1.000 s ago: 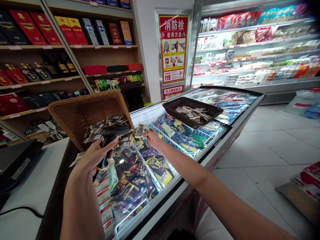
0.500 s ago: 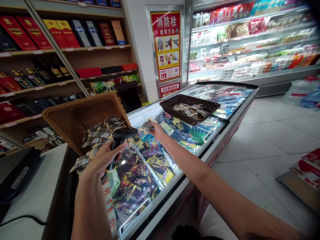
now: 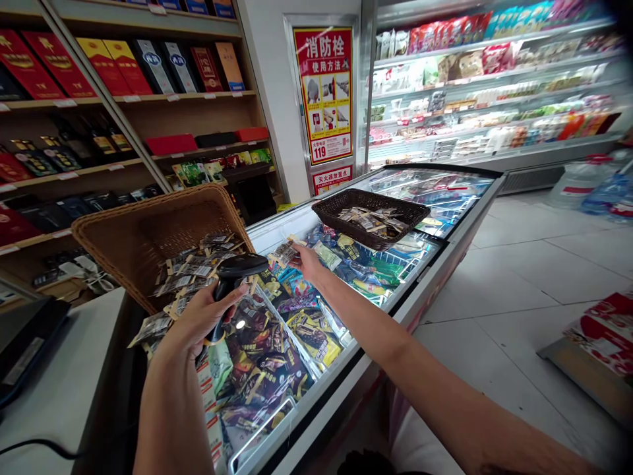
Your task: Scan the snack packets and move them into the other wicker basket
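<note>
My left hand [image 3: 208, 313] is wrapped round the handle of a black barcode scanner [image 3: 242, 265], its head pointing right. Farther right, my right hand [image 3: 307, 260] pinches a small packaged snack [image 3: 283, 253] with a see-through front, held over the glass of the chest freezer. Beyond my left hand a tan wicker basket [image 3: 148, 204] lies tilted, with many similar small packets [image 3: 198, 264] spilling toward its near edge. A dark brown woven tray [image 3: 341, 224] rests on the freezer top beyond my right hand and holds more such packets [image 3: 378, 221].
The chest freezer [image 3: 361, 359] is filled with bagged ice creams under glass. At the left is a grey-white counter [image 3: 74, 356] with a black device [image 3: 30, 336] and a cable. Shelves of boxes stand behind, a lit refrigerated display [image 3: 445, 86] at back right. A red carton [image 3: 606, 330] sits low at right.
The view has shifted slightly, so most things appear a little farther left. My hands keep hold of the scanner and the packet, nearly unmoved relative to the freezer.
</note>
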Demonstrator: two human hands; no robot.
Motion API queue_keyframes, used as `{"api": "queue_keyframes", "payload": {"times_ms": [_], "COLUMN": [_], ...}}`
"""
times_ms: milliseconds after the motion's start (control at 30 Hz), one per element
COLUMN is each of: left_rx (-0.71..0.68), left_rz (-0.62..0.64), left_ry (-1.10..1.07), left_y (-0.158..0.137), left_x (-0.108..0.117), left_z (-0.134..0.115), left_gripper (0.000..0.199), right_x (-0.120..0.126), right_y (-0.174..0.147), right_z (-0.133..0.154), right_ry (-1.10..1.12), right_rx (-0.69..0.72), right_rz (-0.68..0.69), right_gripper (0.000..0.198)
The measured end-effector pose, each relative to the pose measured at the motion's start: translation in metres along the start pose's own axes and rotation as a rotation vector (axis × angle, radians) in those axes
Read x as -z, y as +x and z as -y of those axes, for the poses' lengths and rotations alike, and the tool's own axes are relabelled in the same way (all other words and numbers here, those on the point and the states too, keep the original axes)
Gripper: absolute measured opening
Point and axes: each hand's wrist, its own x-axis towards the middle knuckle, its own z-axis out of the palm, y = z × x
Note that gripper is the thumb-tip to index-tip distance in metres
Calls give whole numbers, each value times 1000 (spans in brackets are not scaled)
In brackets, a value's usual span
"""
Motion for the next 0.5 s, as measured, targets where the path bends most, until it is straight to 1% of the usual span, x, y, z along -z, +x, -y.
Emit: {"api": "queue_keyframes", "payload": {"times_ms": [100,167,233,300,367,400,433,500], "left_rx": [2,-16,-38,-34,-20,-18,-17,-16], "left_rz": [-3,5,6,-6,-15,-13,-11,-21], "left_ry": [29,49,53,45,40,40,42,44], "left_y": [0,1,5,11,15,16,16,13], "left_x": [1,3,7,12,16,18,20,24], "left_z": [0,4,10,18,24,26,27,26], "left_gripper": [50,50,50,52,52,52,52,52], "right_x": [0,3,10,23,39,47,55,63], "right_y": [7,14,23,30,33,33,32,30], "right_z": [1,7,21,43,67,78,87,94], "right_ry": [-34,-29,25,106,183,201,200,167], "right_rx": [18,57,154,311,481,544,583,573], "right_rz": [-39,-94,-176,-267,-347,-376,-395,-402], "right_gripper": [9,10,10,8,12,13,14,15]}}
